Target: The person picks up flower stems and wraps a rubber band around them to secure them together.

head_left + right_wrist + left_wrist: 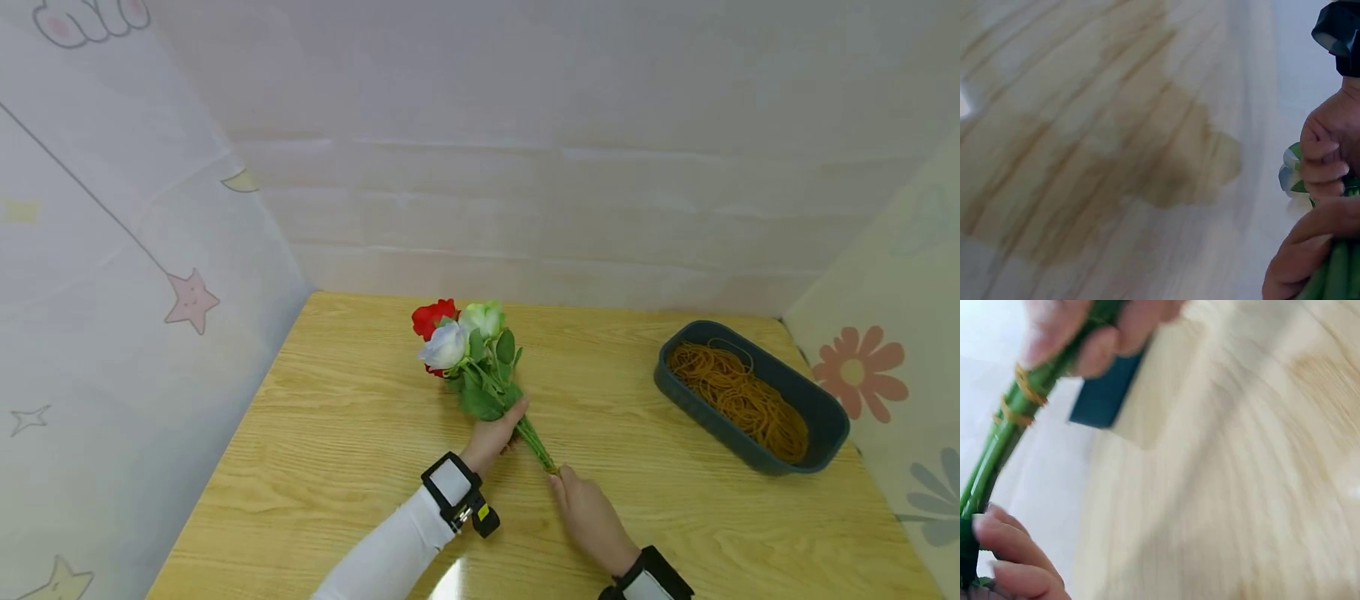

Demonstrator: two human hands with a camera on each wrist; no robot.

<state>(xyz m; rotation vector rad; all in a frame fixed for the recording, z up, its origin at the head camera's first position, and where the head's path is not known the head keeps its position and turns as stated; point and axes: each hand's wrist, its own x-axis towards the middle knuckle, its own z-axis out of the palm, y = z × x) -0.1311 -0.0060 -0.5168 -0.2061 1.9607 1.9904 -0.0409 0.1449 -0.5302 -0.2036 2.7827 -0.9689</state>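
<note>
A bouquet of artificial roses (pixel 446 346), with red, white and pale green blooms, is held slanting over the table. Around the upper stems, just below the leaves, my left hand (pixel 491 437) grips the bunch. The right hand (pixel 592 515) pinches the lower end of the green stems (pixel 536 442). In the left wrist view, an orange rubber band (pixel 1019 417) loops round the stems between the two hands, close to the right fingertips. The right wrist view catches both hands on the bunch, with part of a pale bloom (pixel 1288 175) beyond.
On the right of the wooden table (pixel 352 433) stands a dark blue-green oblong basket (pixel 828 425) holding a tangled heap of orange rubber bands (pixel 738 396). Pale printed cloth walls (pixel 525 208) border the table at the back and on both sides.
</note>
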